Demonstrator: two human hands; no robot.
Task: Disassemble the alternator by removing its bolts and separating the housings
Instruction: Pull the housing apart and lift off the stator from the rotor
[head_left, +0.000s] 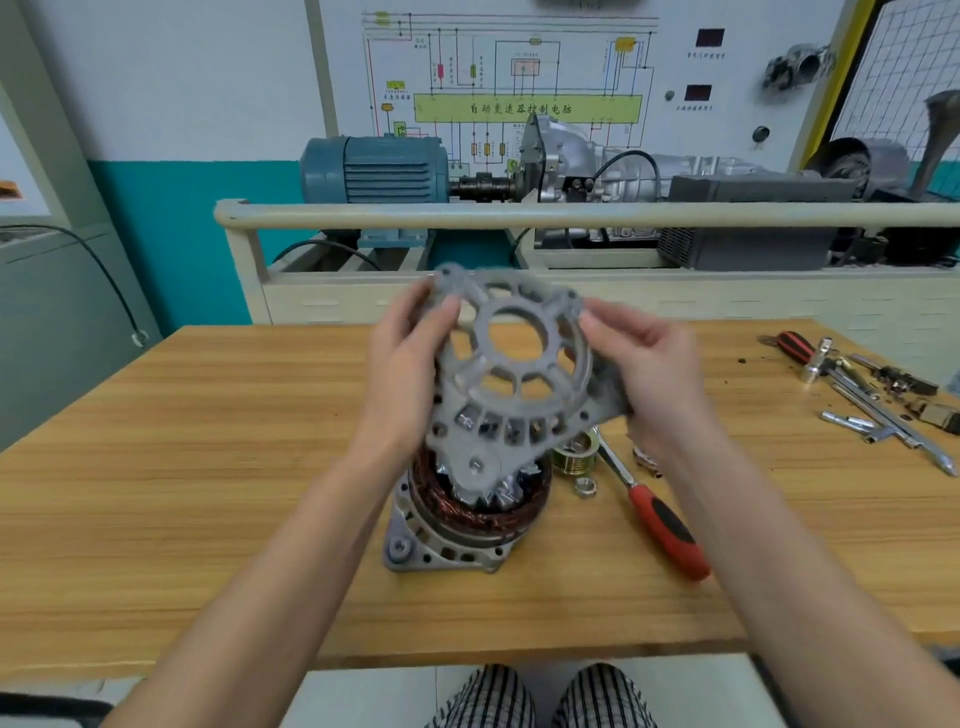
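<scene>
While front housing (511, 364) hangs mid-frame, tilted above stator body (467, 512) on counter (208, 467), left hand (410, 364) and right hand (649, 364) each grip rim. Risk: slip, housing drops onto copper windings (441, 493).

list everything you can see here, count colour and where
front housing: one, grey metal, held up above the table, tilted
rear housing with stator: one, grey with copper windings, on the wooden table, centre
pulley: one, brassy, just right of the alternator
nut: one, silver, in front of the pulley
ratchet: one, red and black handle, right of centre
loose tools and sockets: several, silver, one red-black handle, far right of the table
blue motor: one, on the bench behind
wiring diagram board: one, white, back wall
left hand: grips the housing's left edge
right hand: grips its right edge
</scene>
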